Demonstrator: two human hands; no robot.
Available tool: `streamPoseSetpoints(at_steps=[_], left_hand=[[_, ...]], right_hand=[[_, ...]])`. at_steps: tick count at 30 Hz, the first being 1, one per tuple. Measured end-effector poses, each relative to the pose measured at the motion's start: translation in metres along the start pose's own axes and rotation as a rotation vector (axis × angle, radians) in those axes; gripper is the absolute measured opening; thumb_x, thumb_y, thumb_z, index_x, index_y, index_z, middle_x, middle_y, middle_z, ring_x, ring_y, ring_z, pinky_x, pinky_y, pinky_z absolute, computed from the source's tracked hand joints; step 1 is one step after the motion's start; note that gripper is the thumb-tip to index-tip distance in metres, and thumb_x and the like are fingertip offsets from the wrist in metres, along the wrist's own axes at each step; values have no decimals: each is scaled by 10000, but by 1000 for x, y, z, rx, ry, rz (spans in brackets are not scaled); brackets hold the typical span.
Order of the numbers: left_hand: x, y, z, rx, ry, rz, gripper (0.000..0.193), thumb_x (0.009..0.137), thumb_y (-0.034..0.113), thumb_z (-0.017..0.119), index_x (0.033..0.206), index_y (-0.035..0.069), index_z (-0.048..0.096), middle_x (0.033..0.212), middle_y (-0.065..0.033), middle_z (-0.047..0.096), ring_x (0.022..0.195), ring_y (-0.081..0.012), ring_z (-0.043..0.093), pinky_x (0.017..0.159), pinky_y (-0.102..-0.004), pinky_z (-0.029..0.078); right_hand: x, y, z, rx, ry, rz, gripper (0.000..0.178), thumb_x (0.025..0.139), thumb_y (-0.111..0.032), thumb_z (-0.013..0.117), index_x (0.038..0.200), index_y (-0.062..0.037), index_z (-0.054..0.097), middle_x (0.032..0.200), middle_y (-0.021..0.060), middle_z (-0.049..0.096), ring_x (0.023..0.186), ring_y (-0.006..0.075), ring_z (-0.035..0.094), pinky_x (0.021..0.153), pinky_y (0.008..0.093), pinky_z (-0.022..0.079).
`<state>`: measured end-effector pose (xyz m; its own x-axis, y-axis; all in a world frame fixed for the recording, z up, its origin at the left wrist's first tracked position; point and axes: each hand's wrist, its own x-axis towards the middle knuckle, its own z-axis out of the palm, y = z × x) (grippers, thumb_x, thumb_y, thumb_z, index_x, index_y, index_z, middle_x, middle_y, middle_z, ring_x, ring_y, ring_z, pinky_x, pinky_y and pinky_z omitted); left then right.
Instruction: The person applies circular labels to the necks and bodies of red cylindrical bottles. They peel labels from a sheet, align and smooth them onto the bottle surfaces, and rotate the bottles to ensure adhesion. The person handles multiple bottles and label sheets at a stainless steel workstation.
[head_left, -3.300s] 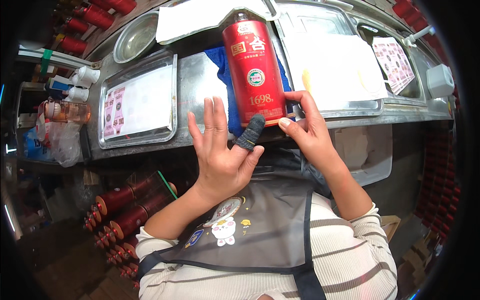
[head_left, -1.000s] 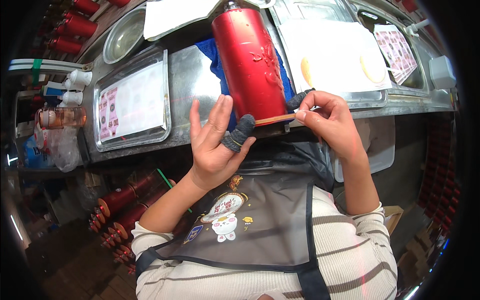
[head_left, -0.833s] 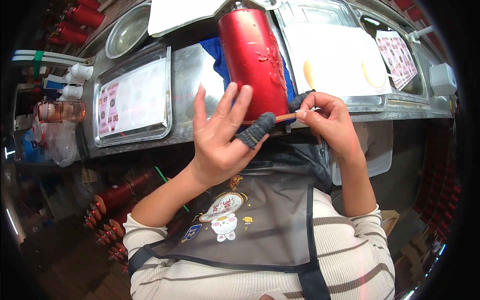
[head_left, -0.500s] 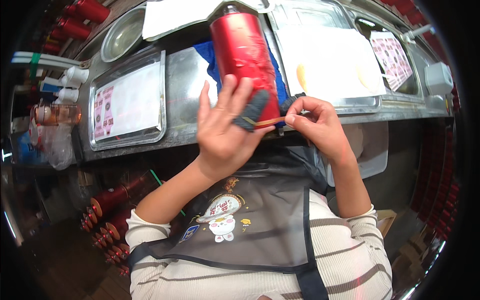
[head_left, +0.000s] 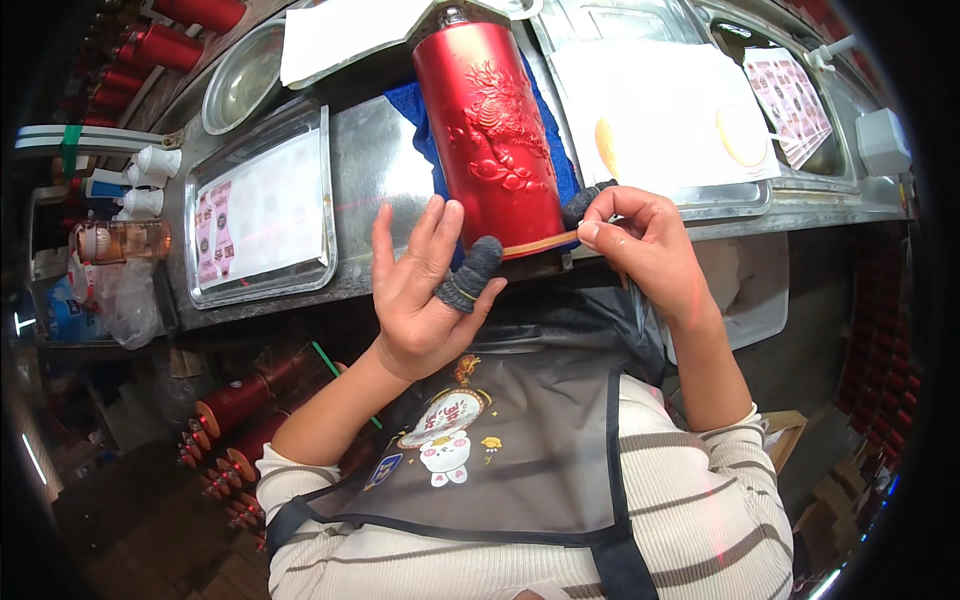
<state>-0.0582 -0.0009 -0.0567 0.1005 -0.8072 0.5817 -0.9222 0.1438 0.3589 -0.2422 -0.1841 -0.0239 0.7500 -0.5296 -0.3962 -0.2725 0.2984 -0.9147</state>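
A red bottle with a raised relief on its side lies on a blue cloth, its base towards me. Along the base edge runs a thin gold-coloured strip. Thumb and fingers of my right hand pinch the strip's right end, beside the bottle. My left hand is at the left of the base, fingers spread and nothing held. A dark knitted finger sleeve covers its index finger; another dark sleeve shows on my right hand.
To the left, a metal tray holds printed sheets, with a metal bowl behind it. White paper covers a tray on the right. More red bottles stand below the bench at left.
My left hand has drawn off the bottle, down and to the left. The bottle's relief shows more fully now. My right hand keeps its pinch on the strip, almost in the same place.
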Motion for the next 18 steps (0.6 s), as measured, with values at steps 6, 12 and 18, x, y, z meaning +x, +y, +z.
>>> streamPoseSetpoints(at_steps=[6, 12, 18], left_hand=[[28, 7, -5, 109, -45, 138, 404, 687, 136, 849, 1075, 129, 735, 1376, -216, 589, 1224, -443, 596, 1112, -674, 243], [56, 21, 12, 189, -34, 152, 131, 730, 198, 750, 831, 118, 728, 1287, -146, 668, 1295, -416, 554, 1084, -698, 289], [19, 5, 20, -99, 110, -133, 512, 718, 165, 856, 1191, 34, 710, 1354, -178, 623, 1342, -425, 508, 1107, -666, 279]], right_hand=[[2, 3, 0, 64, 11, 5, 89, 905, -80, 699, 867, -10, 660, 835, -10, 650, 745, 24, 569, 670, 176, 448], [6, 15, 4, 24, 19, -48, 73, 915, -110, 679, 884, -51, 650, 693, -65, 567, 528, -8, 456, 432, 173, 333], [1, 10, 8, -30, 4, -62, 83, 906, -105, 695, 891, -33, 657, 764, -52, 597, 612, -15, 471, 519, 163, 347]])
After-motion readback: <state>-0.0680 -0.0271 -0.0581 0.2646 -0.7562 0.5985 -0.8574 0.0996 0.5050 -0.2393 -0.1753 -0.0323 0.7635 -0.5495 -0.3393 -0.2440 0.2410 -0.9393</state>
